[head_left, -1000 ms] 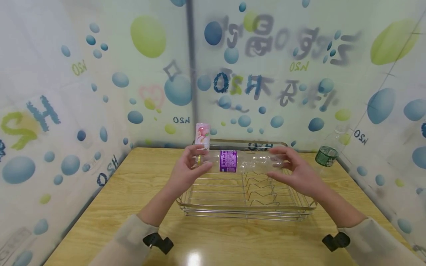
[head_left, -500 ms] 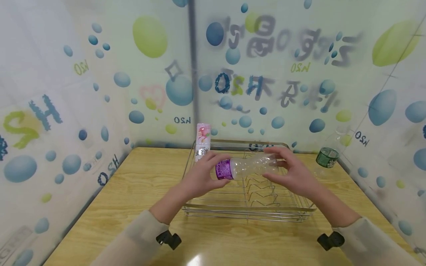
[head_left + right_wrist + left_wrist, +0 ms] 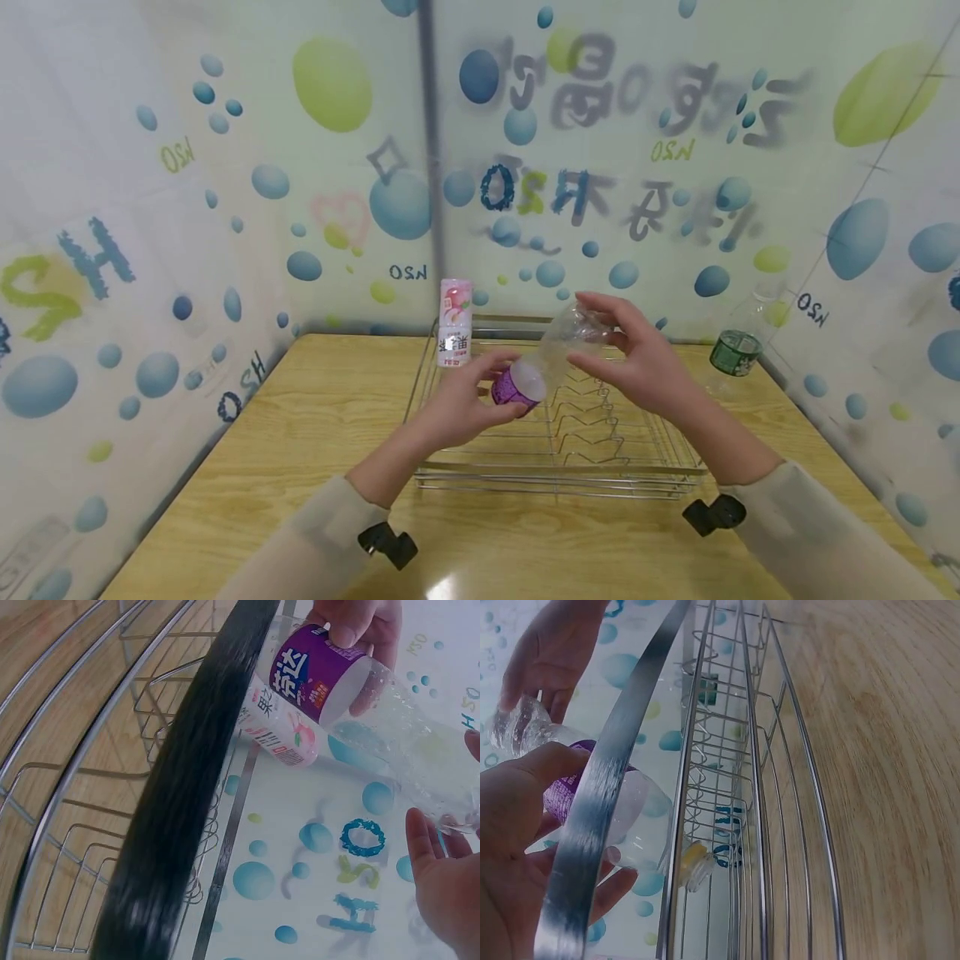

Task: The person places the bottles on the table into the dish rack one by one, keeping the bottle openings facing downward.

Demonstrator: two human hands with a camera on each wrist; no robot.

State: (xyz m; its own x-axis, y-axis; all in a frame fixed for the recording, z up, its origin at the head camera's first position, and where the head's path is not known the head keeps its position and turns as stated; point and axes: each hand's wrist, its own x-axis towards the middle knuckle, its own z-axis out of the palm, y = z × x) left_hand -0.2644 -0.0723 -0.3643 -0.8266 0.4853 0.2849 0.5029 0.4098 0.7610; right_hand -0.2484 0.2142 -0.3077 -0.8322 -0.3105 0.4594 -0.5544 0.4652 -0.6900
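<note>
A clear plastic bottle (image 3: 557,354) with a purple label (image 3: 517,387) hangs tilted above the wire dish rack (image 3: 562,471). Its base points up to the right, and the neck points down to the left. My left hand (image 3: 461,404) grips it around the label, with thumb and fingers on either side. Up at the base end, my right hand (image 3: 648,362) holds the bottle between thumb and fingers. A yellow cap (image 3: 693,861) shows on the low end in the left wrist view, behind the rack's wires. The head view hides that neck behind my left hand.
A pink and white drink container (image 3: 454,325) with a peach picture stands upright at the rack's back left. Another clear bottle, with a green label (image 3: 737,352), stands at the table's right. Patterned curtains (image 3: 360,208) enclose the wooden table (image 3: 300,467).
The bottle has gone from level to tilted, its base end rising and neck end dropping. My left hand has shifted from the neck to the label; my right hand has moved up and left.
</note>
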